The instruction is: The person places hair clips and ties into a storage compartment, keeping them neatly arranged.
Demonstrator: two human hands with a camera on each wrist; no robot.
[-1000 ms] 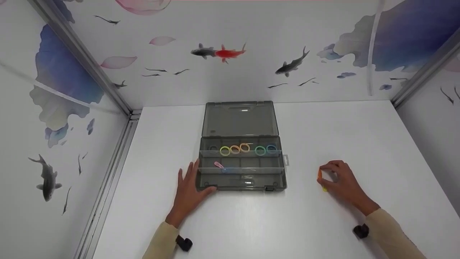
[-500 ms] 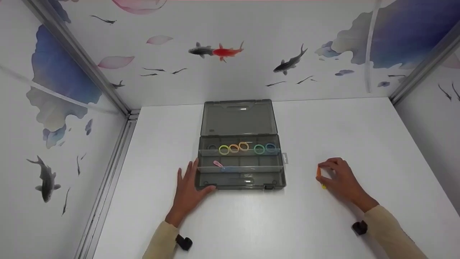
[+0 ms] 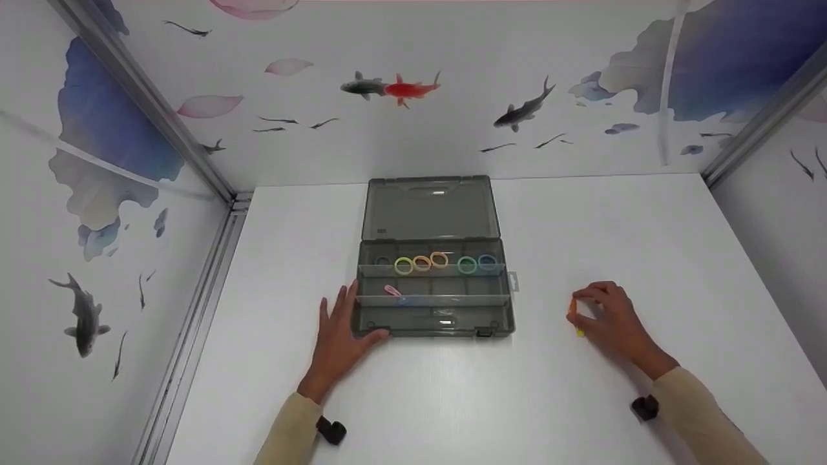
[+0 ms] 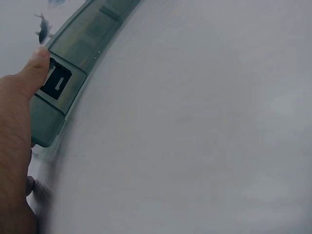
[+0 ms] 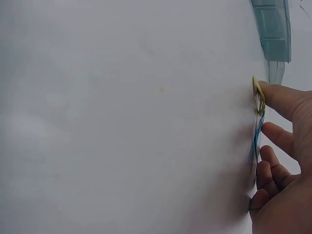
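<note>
Two hands at work on a white table (image 3: 452, 400), catalogued view by view.

Head view. Grey box (image 3: 434, 323), lid laid open toward the far wall, at table centre. Far compartment row: five rings (image 3: 439, 262), yellow-green, orange, peach, green and blue, in a line. Middle row: one pink clip (image 3: 392, 290) beside a bluish item too faint to name. Near row: nothing that can be made out. Left hand (image 3: 339, 342): fingers straight and spread, lying flat on the table, thumb touching the box's near left corner. Right hand (image 3: 610, 323): well to the right of the box, fingers curled, pinching small clips (image 3: 575, 316), orange and yellow showing, down at the table surface.

Left wrist view. Thumb (image 4: 36, 66) pressed on the box wall (image 4: 73, 63) next to a dark latch; the other fingers out of frame.

Right wrist view. Fingertips (image 5: 275, 95) pinching a yellow clip (image 5: 258, 92), with a blue one (image 5: 257, 136) below it, both edge-on against the table. Box corner (image 5: 273, 29) at top right, apart from the hand.

Progress, as judged: rings already sorted into the far row, one or two clips in the middle row. Remaining: the clips in the right hand, not yet in the box.
</note>
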